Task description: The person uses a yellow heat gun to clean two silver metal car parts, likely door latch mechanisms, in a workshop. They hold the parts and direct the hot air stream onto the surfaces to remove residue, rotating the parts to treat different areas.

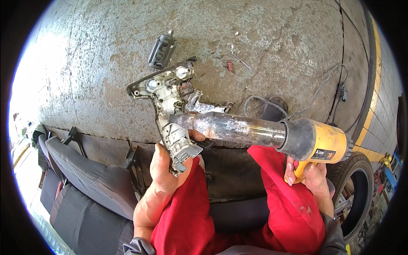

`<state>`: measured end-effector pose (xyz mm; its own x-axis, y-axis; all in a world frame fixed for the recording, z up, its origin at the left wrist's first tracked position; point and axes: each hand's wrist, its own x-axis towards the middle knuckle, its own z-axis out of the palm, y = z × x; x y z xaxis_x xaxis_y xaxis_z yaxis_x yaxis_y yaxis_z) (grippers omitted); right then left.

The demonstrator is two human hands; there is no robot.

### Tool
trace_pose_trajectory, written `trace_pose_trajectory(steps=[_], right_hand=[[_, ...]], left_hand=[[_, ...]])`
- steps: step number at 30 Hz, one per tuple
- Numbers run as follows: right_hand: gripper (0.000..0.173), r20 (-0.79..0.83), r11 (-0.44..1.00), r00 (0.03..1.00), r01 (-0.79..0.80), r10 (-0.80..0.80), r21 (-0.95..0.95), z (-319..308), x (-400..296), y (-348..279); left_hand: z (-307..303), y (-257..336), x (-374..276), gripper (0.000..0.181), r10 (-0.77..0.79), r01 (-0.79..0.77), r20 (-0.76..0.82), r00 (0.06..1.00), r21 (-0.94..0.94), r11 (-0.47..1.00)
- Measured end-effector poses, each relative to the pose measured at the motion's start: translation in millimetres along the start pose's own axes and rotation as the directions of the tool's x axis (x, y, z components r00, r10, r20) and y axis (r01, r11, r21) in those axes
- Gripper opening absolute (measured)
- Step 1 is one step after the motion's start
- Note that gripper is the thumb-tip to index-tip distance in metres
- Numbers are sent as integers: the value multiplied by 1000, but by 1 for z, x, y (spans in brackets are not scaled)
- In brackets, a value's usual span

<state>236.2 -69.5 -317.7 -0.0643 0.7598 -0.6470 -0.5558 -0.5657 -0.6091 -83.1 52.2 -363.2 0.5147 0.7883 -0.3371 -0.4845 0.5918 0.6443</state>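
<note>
My left hand (165,165) grips the lower end of a grimy metal and plastic housing (167,105), its open inner side turned up. In my right hand (309,172) is the yellow handle of a heat gun (325,140) with a long scorched metal nozzle (236,127). The narrow nozzle tip lies over the middle of the housing; whether they touch, I cannot tell. Behind the nozzle shows a silvery broken-edged piece (207,106), partly hidden. A black tool-like part with a square metal tip (162,51) rests on the floor beyond the housing.
On the concrete floor (111,79) lie a small red part (229,65) and a thin bent metal rod (241,60). A cable (318,92) runs at the right, near a tyre (366,191). Grey fabric seats (92,213) stand at the left.
</note>
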Motion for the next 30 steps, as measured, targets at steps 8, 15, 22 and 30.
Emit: trace_pose_trajectory(steps=[8,15,22,30], right_hand=[[47,-20,1000,1000,-14,15,3,4,0,-2],[46,-27,1000,999,-19,19,3,7,0,-4],[46,0,1000,1000,-10,10,11,3,-1,0],[48,19,1000,1000,8,-8,-11,5,1,-1]], left_hand=[[4,2,-1,71,-25,27,-77,997,28,999],[3,2,-2,69,-7,13,-82,997,71,997],[2,2,-4,69,-22,28,-121,992,45,999],[3,2,-7,68,-29,34,-153,988,35,999]])
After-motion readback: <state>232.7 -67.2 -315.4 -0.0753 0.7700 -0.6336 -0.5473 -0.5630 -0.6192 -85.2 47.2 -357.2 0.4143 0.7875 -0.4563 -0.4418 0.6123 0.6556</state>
